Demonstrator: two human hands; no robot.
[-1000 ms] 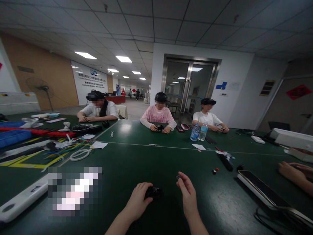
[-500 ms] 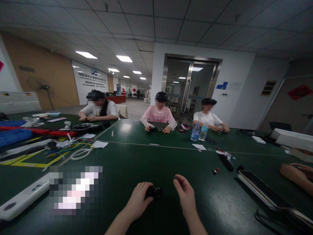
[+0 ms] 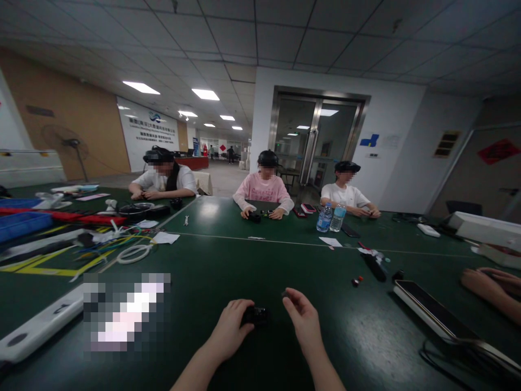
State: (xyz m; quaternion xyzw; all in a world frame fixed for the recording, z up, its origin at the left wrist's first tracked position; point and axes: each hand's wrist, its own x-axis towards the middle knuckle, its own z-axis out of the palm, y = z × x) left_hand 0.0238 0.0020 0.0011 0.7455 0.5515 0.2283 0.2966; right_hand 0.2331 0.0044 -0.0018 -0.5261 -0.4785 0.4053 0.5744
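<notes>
My left hand is closed round the left end of a small black boxy device, low over the green table. Part of the device is hidden behind the fingers, and its exact kind does not show. To its right, my right hand pinches a tiny dark piece between thumb and fingertips. The piece is too small to name. A short gap lies between the piece and the device.
A white power strip and a pixelated bright object lie to the left. On the right are a phone-like slab, a cable and another person's hand. Two water bottles stand farther back, near three seated people.
My right hand has moved slightly left with the small dark piece, closer to the device. My left hand keeps its grip, almost unmoved.
</notes>
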